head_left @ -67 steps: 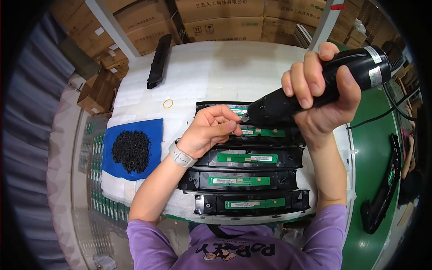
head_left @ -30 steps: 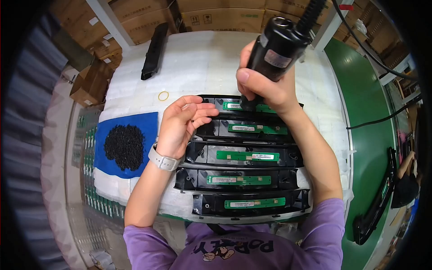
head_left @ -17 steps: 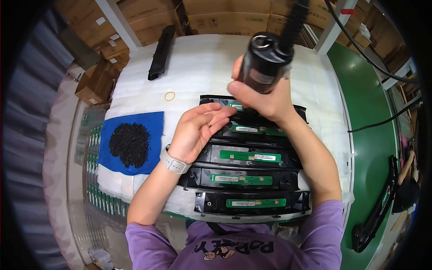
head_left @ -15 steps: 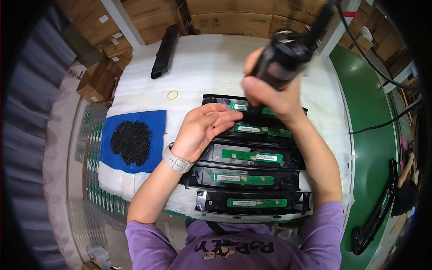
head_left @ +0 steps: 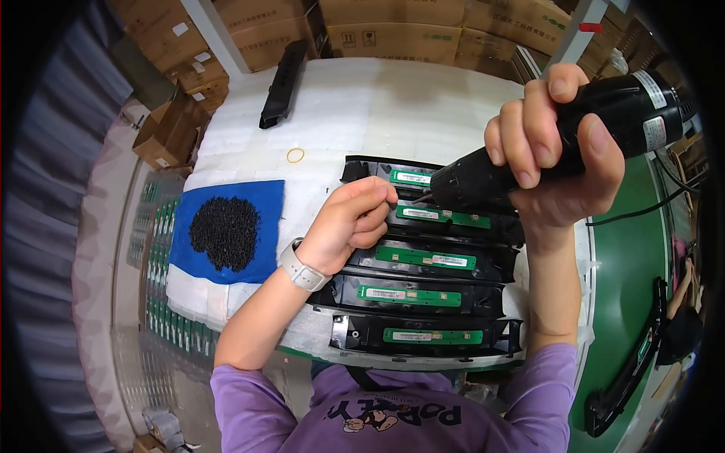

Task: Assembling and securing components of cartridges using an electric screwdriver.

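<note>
My right hand is wrapped round a black electric screwdriver, which is tilted nearly level with its bit pointing left. Close to the bit's tip, my left hand holds its thumb and fingers pinched together; whatever is between them is too small to make out. Under both hands lie several long black plastic housings, stacked in rows from near to far. Each carries a narrow green circuit board. The screwdriver and my hands partly cover the farthest two.
On the left, a blue cloth bears a heap of small black screws. Beyond it are a yellow rubber band and another black housing. Cardboard boxes line the back. A cable hangs at the right, where another person's arm shows.
The screwdriver has swung from upright over the far housings to nearly level, its body moving right and its bit turning left. My left hand has gone from spread fingers to a pinch.
</note>
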`<control>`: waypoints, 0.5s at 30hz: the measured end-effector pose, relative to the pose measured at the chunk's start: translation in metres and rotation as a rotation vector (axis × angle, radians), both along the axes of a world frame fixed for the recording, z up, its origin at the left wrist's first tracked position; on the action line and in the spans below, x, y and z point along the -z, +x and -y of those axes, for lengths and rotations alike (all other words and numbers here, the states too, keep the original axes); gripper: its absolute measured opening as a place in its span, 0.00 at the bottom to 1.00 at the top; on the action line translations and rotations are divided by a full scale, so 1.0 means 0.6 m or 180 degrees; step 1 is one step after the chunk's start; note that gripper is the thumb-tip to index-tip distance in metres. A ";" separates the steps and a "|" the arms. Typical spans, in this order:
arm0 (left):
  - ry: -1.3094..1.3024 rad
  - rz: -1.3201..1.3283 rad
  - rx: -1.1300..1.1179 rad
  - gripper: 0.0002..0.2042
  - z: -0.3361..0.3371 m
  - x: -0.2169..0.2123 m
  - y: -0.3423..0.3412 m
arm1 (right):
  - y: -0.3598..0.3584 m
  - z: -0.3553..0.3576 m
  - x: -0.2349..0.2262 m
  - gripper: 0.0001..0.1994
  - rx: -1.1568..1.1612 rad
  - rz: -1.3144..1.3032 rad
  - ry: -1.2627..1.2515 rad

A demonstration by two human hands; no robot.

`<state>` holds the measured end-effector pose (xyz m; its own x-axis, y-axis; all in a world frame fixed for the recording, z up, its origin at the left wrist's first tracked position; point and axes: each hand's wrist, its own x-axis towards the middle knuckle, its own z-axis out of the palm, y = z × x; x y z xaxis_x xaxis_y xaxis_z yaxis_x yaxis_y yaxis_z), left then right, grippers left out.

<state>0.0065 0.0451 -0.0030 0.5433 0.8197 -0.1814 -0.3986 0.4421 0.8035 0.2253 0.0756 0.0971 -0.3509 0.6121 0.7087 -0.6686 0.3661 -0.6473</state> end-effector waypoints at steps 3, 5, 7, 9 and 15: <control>-0.0086 0.0136 -0.0108 0.08 0.004 -0.001 0.005 | -0.002 0.003 -0.001 0.14 0.0104 -0.0205 -0.0050; -0.0173 0.0420 -0.0415 0.05 0.006 0.004 0.006 | -0.003 0.004 -0.001 0.13 0.0148 -0.0422 -0.0103; -0.0145 0.0366 -0.0541 0.04 0.007 0.002 0.013 | -0.002 0.006 -0.001 0.13 0.0175 -0.0513 -0.0160; -0.0118 0.0313 -0.0664 0.04 0.007 0.001 0.016 | -0.002 0.009 -0.001 0.13 0.0184 -0.0573 -0.0188; 0.0094 0.0312 -0.0247 0.08 0.011 0.017 0.011 | -0.001 0.009 0.005 0.15 0.0009 -0.0467 -0.0109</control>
<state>0.0133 0.0387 -0.0130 0.4920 0.8642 -0.1056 -0.5081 0.3835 0.7712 0.2250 0.0700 0.0938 -0.2434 0.6375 0.7310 -0.7559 0.3476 -0.5548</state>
